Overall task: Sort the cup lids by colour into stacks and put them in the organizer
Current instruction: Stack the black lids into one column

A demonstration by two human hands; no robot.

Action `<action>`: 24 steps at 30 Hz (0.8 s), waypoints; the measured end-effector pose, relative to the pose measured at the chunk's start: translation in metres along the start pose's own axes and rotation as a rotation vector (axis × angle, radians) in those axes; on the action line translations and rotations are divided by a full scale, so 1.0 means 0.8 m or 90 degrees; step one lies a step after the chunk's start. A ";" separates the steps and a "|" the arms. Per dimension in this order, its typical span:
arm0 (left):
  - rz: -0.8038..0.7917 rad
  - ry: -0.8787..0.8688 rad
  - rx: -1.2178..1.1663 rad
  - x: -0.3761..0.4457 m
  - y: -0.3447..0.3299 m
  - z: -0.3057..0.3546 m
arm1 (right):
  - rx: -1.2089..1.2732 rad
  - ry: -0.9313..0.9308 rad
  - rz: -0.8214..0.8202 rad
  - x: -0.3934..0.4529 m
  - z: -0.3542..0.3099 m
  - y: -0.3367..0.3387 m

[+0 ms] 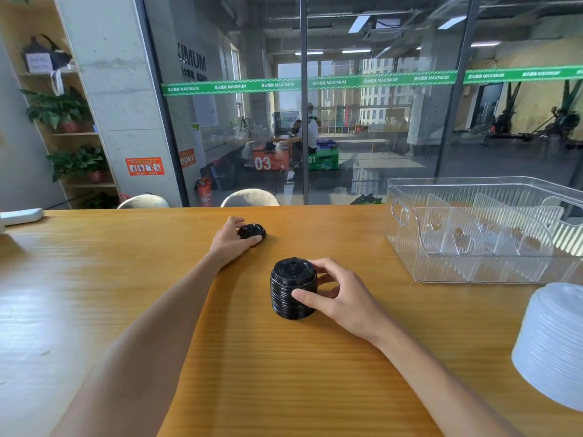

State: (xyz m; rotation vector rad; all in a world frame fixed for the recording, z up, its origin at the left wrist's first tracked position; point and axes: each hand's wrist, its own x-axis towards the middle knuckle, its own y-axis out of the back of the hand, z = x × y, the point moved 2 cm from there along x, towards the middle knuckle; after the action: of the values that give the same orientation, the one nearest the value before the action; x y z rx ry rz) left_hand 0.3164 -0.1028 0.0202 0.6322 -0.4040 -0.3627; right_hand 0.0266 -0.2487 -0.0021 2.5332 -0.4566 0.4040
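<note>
Gripping the black stack (pixel 294 290) with my right hand (pixel 339 296), my left hand (pixel 229 240) pinches a lone lid (pixel 251 231) beyond it on the wooden table (pixel 299 373); glass wall (pixel 362 105) ahead.

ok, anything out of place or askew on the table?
Nothing spilled or damaged. One black lid still lies apart from the black stack, under the left hand. The white stack tilts, leaning. The organizer holds no lids yet.

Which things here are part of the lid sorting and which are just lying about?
Job: black lid stack, single black lid, white lid stack, clear organizer.
Lying about: white device, chairs, potted plants.
</note>
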 end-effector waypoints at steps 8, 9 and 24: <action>0.022 -0.044 -0.088 -0.048 0.009 0.010 | 0.012 -0.004 0.007 0.001 0.001 0.000; 0.023 -0.051 -0.095 -0.056 0.009 0.012 | 0.012 -0.006 0.008 0.001 0.001 -0.001; -0.024 -0.158 -0.261 -0.166 0.021 0.096 | 0.007 -0.037 -0.006 -0.004 -0.003 -0.002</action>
State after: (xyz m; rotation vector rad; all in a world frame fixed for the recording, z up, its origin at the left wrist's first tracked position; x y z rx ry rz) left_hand 0.1696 -0.0694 0.0541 0.1937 -0.5365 -0.5459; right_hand 0.0236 -0.2455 -0.0020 2.5624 -0.4656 0.3311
